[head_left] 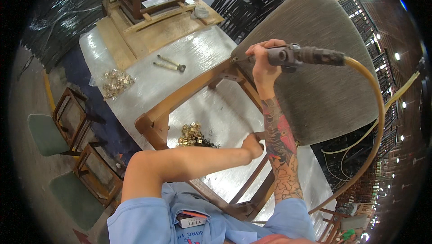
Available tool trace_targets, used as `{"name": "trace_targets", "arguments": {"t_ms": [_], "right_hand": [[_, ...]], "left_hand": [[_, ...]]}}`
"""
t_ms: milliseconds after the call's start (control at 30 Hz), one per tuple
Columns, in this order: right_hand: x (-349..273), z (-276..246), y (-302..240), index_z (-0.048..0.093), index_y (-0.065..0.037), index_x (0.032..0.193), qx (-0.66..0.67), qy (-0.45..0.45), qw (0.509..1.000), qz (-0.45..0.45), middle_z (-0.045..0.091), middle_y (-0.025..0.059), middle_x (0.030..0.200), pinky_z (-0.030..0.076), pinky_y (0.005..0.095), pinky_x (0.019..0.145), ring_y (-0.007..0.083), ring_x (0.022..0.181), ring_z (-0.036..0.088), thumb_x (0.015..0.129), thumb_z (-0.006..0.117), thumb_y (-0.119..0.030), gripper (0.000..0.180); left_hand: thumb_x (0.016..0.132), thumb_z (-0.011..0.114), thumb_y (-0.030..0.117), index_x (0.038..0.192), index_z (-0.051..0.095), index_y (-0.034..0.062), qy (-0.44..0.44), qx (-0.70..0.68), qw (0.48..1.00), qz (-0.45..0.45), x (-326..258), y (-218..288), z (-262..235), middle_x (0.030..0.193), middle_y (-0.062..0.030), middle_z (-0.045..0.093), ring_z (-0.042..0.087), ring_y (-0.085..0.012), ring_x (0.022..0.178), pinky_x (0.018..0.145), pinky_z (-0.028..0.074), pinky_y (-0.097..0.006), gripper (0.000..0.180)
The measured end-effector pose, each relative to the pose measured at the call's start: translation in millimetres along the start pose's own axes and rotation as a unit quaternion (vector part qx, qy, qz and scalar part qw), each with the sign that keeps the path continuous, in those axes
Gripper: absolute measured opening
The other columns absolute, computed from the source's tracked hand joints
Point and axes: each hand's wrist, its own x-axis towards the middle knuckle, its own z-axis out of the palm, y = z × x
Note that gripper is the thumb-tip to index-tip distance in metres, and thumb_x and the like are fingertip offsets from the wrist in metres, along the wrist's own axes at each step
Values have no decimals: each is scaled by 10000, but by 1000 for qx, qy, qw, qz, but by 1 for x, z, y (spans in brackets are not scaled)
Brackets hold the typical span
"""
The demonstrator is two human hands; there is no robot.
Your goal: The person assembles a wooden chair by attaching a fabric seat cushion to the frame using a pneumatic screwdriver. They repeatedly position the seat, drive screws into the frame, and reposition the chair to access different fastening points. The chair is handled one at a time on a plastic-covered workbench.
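My right hand (264,64) is wrapped around a grey air-powered driver (285,56). The tool lies level, its nose pointing left at the corner where a wooden chair frame (189,86) meets a grey upholstered backrest (319,64). Whether the tip touches that corner, I cannot tell. My left hand (253,148) is closed beside a short rail of the same frame, inside its opening; what its fingers hold, if anything, is hidden. The chair lies on its side on the table. A pile of brass-coloured metal pieces (190,135) and small dark screws (209,143) sits within the frame's opening.
Pliers (170,64) and a clear bag of small metal parts (117,83) lie on the plastic-covered table (139,64). Another chair frame (144,1) stands on wooden boards at the far end. An orange-brown hose (380,104) loops down at right. Green-seated chairs (47,135) stand left.
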Motion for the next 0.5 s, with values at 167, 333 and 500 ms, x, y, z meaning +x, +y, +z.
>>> {"name": "trace_targets", "arguments": {"t_ms": [167, 333, 500], "right_hand": [[4, -2, 16, 503, -30, 813, -27, -19, 999, -21, 611, 44, 745, 514, 307, 668, 124, 658, 600, 810, 630, 9, 134], [16, 3, 15, 510, -21, 857, 22, -22, 999, 34, 597, 45, 767, 522, 303, 702, 116, 671, 600, 814, 623, 56, 143], [18, 16, 10, 508, -20, 888, 76, 23, 995, 52, 589, 42, 736, 529, 292, 625, 117, 609, 598, 818, 614, 54, 147]], "left_hand": [[754, 801, 258, 1149, 591, -34, -36, 46, 998, -14, -21, -4, 10, 1130, -201, 658, 633, -309, 1062, 885, 515, -361, 534], [784, 806, 112, 1161, 549, -104, -120, -178, 977, -3, -14, 0, 2, 1087, -171, 666, 689, -246, 941, 733, 622, -338, 505], [820, 742, 22, 1074, 594, -123, -67, -198, 978, -25, -15, 22, -12, 1030, -177, 679, 703, -255, 848, 711, 627, -354, 328]]}}
